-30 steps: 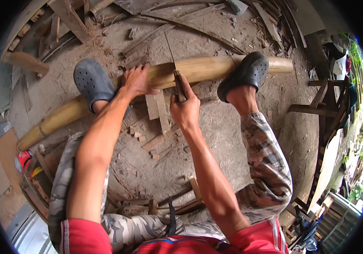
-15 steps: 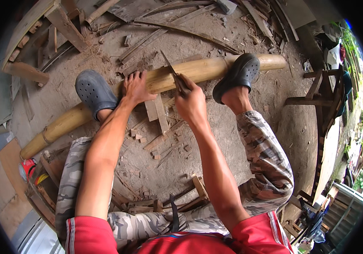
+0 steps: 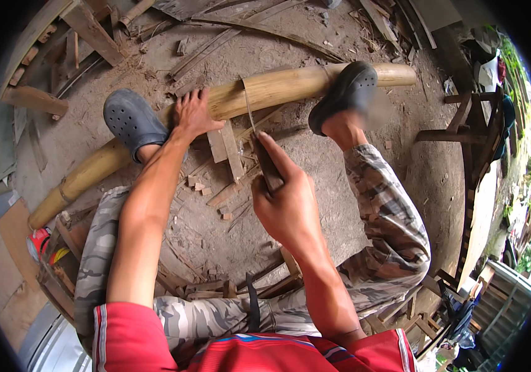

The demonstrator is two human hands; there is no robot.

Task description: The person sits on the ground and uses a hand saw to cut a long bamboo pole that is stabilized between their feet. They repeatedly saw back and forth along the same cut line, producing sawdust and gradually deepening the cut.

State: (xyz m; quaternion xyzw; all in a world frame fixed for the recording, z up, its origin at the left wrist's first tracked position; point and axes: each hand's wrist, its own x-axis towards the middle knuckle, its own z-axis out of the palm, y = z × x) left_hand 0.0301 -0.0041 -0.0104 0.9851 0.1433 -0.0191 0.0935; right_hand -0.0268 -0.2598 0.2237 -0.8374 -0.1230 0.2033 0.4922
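Far out on the left, well short of the left hand, a red-and-black object (image 3: 39, 242) lies beside the near end of a long yellow-brown pole (image 3: 228, 101), which runs up from there, passes beneath the left hand and stretches out to the right, beyond the right hand. Just left of the left hand, a dark clog (image 3: 130, 118) with round holes is planted across the pole. The left hand (image 3: 192, 115) lies over the pole with its fingers spread toward the far side and its thumb angled out on the near side. Between the two hands, flat wood pieces (image 3: 223, 147) jut out from under the pole, and small wood blocks (image 3: 198, 184) are scattered on the ground nearer the body. The right hand (image 3: 287, 201) is closed around the dark handle of a saw (image 3: 268, 162), index finger stretched along it; the narrow blade points away from that hand and crosses the pole to the right of the left hand, though how deep it sits I cannot tell. Ahead and right of the right hand, the other clog (image 3: 352, 93) rests over the pole, and well to the right stands a wooden frame (image 3: 454, 136).
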